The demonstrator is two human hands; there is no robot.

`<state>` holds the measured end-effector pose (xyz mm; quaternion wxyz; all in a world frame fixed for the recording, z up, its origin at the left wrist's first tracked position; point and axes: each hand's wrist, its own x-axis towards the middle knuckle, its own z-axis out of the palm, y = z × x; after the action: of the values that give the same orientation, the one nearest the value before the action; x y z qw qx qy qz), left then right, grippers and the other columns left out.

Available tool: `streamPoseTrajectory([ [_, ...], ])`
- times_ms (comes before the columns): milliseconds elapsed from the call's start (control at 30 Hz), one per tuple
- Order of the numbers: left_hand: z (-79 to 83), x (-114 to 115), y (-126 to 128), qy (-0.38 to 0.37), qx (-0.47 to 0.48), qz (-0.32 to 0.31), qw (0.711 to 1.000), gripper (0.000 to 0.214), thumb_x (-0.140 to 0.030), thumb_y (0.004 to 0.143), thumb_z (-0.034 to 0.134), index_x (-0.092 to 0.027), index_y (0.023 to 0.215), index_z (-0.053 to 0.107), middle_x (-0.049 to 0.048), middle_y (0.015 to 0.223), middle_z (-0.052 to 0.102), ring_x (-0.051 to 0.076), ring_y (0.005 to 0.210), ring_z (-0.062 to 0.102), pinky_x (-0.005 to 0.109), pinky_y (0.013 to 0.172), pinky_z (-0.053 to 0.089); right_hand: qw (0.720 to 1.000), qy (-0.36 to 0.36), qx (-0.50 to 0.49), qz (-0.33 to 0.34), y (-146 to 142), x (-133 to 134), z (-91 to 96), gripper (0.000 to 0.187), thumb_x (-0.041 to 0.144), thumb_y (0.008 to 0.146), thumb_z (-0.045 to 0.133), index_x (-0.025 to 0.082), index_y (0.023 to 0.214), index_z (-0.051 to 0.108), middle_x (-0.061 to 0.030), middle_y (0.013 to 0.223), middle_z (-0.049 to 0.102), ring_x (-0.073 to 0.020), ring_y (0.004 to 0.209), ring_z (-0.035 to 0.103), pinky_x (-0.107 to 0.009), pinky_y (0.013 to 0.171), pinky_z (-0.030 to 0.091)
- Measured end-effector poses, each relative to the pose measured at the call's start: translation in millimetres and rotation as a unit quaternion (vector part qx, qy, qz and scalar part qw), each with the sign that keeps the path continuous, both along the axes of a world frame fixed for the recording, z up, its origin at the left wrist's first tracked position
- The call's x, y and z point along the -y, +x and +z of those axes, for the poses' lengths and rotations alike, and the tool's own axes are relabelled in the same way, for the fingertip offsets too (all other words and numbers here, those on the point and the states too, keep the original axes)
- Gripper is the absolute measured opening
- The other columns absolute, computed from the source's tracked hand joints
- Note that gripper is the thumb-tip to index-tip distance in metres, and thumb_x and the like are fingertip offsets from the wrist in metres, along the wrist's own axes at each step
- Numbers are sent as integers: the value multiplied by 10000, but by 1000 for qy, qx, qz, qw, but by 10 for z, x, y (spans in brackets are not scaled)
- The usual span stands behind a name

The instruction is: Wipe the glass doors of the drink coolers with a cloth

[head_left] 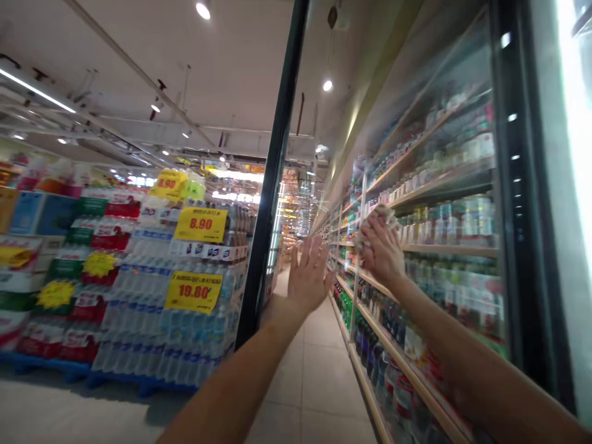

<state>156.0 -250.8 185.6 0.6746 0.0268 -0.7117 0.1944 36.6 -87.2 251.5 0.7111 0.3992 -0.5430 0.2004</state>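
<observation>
A glass door (398,123) with a dark frame stands swung out before me, and shelves of drinks show in its pane. My left hand (309,274) lies flat against the glass, fingers stretched upward, with nothing in it. Higher and to the right, my right hand (383,250) presses a crumpled, pale cloth (383,216) to the pane. The cloth is partly hidden beneath the fingers.
On the left, stacked packs of bottled water (139,308) with yellow price signs (194,291) stand on blue pallets (143,383). Tiled floor (319,376) runs below. The door's dark edge (272,172) rises left of my hands; a bright lit strip (573,123) is at far right.
</observation>
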Motion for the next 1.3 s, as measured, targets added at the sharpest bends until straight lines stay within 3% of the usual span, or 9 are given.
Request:
streamPoseTrajectory([
  [167,-48,-40,12,1,4,26,1000,550,-421,866,401,-169,1353,355,80,1454,322,265,1368,214,500,1093,216,979,-165,105,60,-138,-268,-65,517,332,767,395,127,1210,565,-167,1363,448,-324,1291,364,-551,1020,283],
  [300,-65,-20,-25,0,10,65,998,542,-436,883,338,-189,1366,343,58,1466,300,254,1383,167,488,1104,192,993,-22,56,100,-151,-246,-493,559,346,802,354,353,1361,353,23,1456,334,-224,1358,263,-497,1084,211],
  [400,-68,-2,-61,8,19,76,997,542,-445,893,309,-192,1371,335,58,1476,278,250,1385,157,482,1110,175,992,58,15,107,-251,-299,-727,576,357,800,360,398,1371,306,62,1455,327,-207,1350,278,-472,1101,201],
  [600,-29,78,-120,22,35,30,999,556,-419,879,369,-188,1381,305,82,1477,270,237,1387,151,491,1119,126,976,-192,106,2,-548,-560,-790,525,283,786,405,132,1280,499,-147,1417,376,-336,1317,319,-524,1048,277],
  [733,-13,124,-153,25,29,-9,999,561,-391,869,405,-183,1382,311,92,1476,267,255,1387,147,498,1118,101,999,18,21,-42,-492,-500,-949,453,271,814,418,205,1256,492,-95,1375,447,-260,1305,360,-483,1047,315],
  [767,-9,126,-152,27,30,-17,999,561,-390,869,406,-182,1382,315,94,1474,271,258,1387,145,497,1118,96,999,20,16,-46,-503,-506,-966,438,263,816,412,206,1239,506,-96,1358,466,-253,1294,376,-478,1046,315],
  [967,-14,71,-130,32,16,-26,999,546,-365,869,410,-191,1380,326,95,1477,256,244,1389,139,490,1119,93,963,-245,112,0,-568,-636,-907,473,215,828,334,111,1264,485,-183,1375,411,-293,1327,299,-535,1035,294],
  [1167,-99,34,-136,15,-3,-22,1000,557,-336,870,423,-180,1391,302,110,1472,258,244,1389,131,495,1121,90,998,33,56,-25,-371,-418,-950,460,230,813,414,239,1267,485,-72,1391,428,-238,1324,323,-478,1074,269],
  [1300,-131,38,-120,-3,-12,-14,1000,556,-329,869,433,-175,1388,307,120,1459,284,246,1386,146,492,1120,103,976,-192,108,-5,-411,-466,-839,449,223,828,365,166,1252,500,-138,1381,426,-276,1323,317,-533,1046,275],
])
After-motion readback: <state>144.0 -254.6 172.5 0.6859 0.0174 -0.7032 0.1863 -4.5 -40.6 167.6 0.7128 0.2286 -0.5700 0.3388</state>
